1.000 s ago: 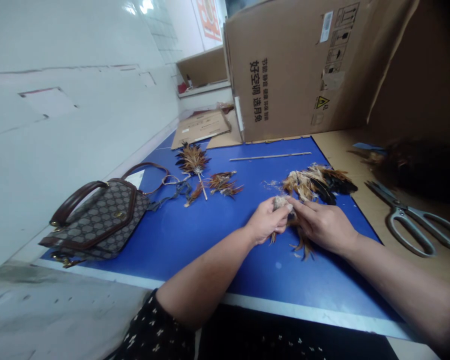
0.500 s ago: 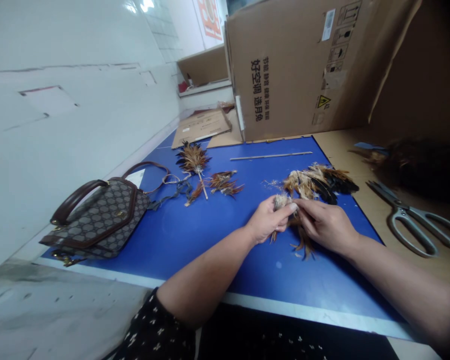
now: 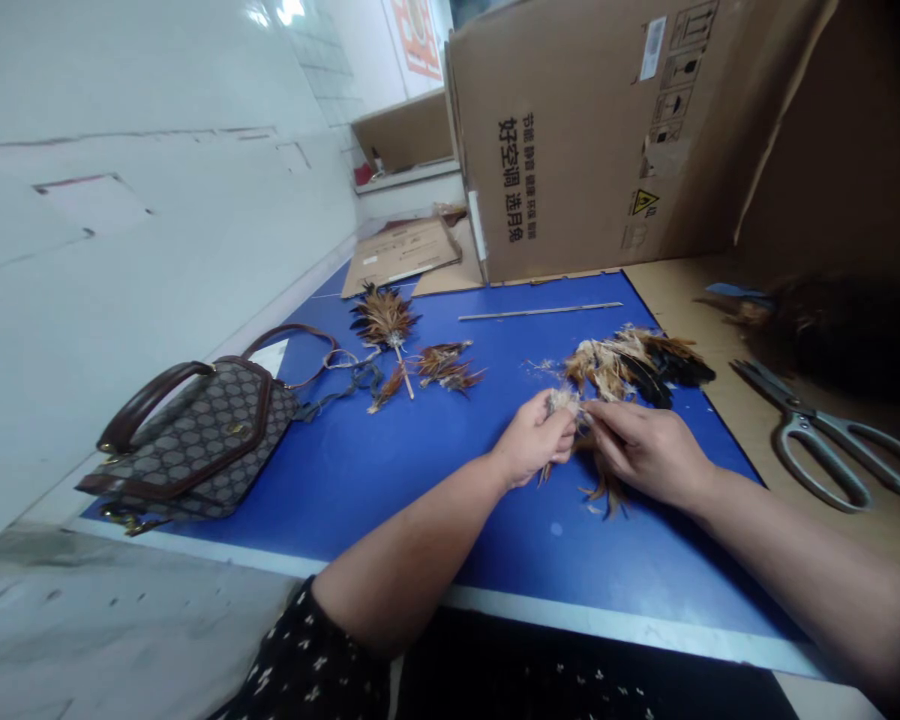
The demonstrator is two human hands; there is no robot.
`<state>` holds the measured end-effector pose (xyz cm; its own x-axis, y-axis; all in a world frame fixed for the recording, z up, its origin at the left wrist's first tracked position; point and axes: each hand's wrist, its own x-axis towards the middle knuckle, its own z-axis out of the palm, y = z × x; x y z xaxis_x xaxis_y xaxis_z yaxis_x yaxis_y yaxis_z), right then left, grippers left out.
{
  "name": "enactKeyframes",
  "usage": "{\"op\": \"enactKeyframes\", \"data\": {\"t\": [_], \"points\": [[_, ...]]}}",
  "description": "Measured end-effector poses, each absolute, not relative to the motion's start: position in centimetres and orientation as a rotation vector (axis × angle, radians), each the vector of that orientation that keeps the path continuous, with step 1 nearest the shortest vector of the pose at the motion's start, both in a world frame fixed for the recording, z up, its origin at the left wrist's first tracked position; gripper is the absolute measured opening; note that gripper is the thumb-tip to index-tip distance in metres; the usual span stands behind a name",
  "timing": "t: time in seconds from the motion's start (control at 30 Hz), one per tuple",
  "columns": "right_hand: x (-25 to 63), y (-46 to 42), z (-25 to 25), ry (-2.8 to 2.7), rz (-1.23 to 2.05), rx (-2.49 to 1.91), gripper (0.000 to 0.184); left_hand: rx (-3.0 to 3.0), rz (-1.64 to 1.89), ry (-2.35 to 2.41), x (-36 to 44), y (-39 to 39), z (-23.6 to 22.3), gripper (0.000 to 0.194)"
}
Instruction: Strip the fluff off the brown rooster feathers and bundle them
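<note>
1. Curled closed, the left hand is gripping a feather bundle, its pale, fluffy end poking up above the thumb.
2. Beside it, the right hand is holding its thumb and fingertips pressed together at the bundle's edge; whether a strand is caught between them, I cannot tell.
3. Compared with half a second ago, the left thumb is lying further back, and its tip is no longer meeting the right fingertips.
4. The bundle is sitting over the near right part of the smooth blue tabletop, with thin brown feathers showing below the hands.
5. Just beyond, a feather pile is spreading out, downy cream and tawny at one end, glossy black at the other.
6. Further left, a bushy feather duster is lying on its slim pale handle, near a ragged brown clump.
7. Metal scissors with looped handles are resting on tan cardboard at right, while a patterned handbag with dark brown trim is slumping at left.
</note>
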<state>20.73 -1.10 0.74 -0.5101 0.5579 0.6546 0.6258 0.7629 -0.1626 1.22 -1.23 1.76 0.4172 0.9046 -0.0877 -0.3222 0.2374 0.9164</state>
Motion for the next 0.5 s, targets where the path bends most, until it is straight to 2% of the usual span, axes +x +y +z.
{"op": "enactKeyframes", "data": {"t": [0.3, 0.5], "points": [[20.87, -1.01, 0.73, -2.301, -0.1, -0.913, 0.019, 1.028, 0.927, 0.701, 1.1, -1.28, 1.37, 0.06], [20.72, -1.17, 0.67, -2.27, -0.055, -0.902, 0.022, 1.013, 0.929, 0.724, 1.17, -1.13, 1.27, 0.049]]}}
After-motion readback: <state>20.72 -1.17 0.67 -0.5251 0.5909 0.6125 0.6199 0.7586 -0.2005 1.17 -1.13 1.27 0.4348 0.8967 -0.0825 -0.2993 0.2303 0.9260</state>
